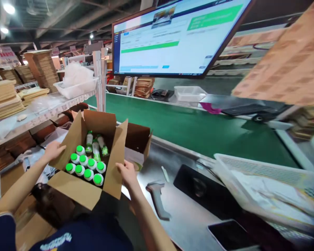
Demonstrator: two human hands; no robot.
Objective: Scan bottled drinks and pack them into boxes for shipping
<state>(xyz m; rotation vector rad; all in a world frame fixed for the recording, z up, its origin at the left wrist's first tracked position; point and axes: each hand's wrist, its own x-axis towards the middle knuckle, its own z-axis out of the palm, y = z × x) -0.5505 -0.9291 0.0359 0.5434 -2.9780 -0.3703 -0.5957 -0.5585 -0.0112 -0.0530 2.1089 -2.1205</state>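
An open cardboard box (77, 190) with its flaps folded out is between my two hands. Inside it stand several white bottles with green caps (88, 174), and 3 more bottles (96, 150) lie tilted near the back wall. My left hand (54, 150) grips the left flap, its fingertips partly hidden behind the cardboard. On the other side, my right hand (127, 172) pinches the right flap by its edge. Just behind that flap is a second open box (139, 134) with white packaging in it.
A barcode scanner (157, 200), a white marker-like stick (165, 174), a black pad (199, 184) and a phone (229, 234) lie on the metal table. White basket (272, 167) at right. Beyond runs a green conveyor belt (167, 120), with a monitor (170, 45) hanging above.
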